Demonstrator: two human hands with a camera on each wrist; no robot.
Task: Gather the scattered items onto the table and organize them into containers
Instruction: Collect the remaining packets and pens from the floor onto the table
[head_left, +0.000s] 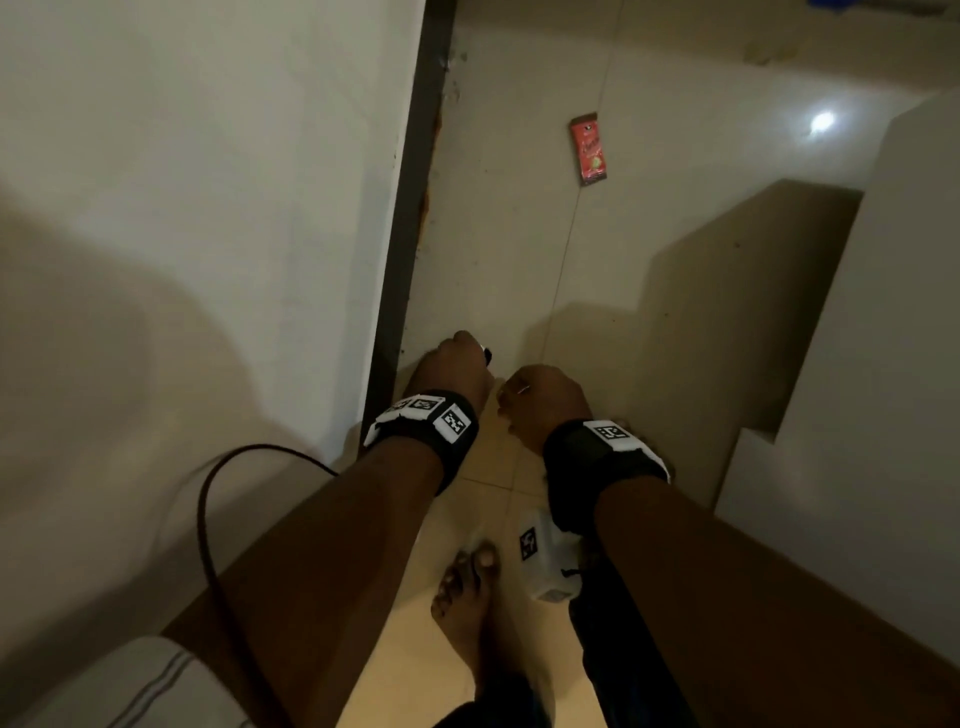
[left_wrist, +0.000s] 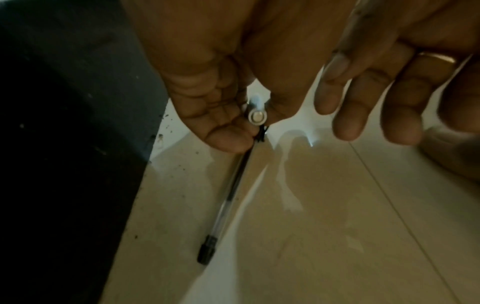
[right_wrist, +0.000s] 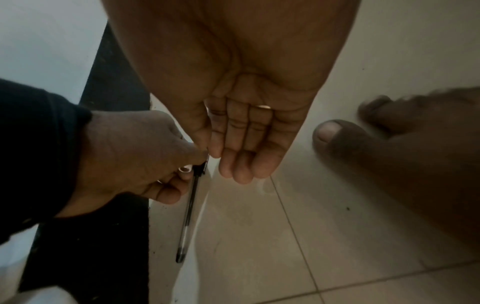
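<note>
A red sachet (head_left: 588, 149) lies on the tiled floor some way ahead of both hands. My left hand (head_left: 480, 353) is low near the floor by a dark door frame. It pinches the cap end of a clear black-capped pen (left_wrist: 233, 185) together with a small white cylindrical thing (left_wrist: 257, 118). The pen (right_wrist: 189, 209) slants down from the left hand (right_wrist: 166, 174) toward the tiles. My right hand (right_wrist: 239, 160) hangs just beside it with fingers straight, palm bare, a ring on one finger, holding nothing. In the head view the right hand (head_left: 540, 400) sits right of the left.
A dark door frame (head_left: 410, 208) and white wall (head_left: 208, 156) run along the left. White stepped ledges (head_left: 883, 312) rise on the right. A bare foot (head_left: 467, 597) stands on the tiles below the hands. A thin cable (head_left: 208, 519) loops by my left arm.
</note>
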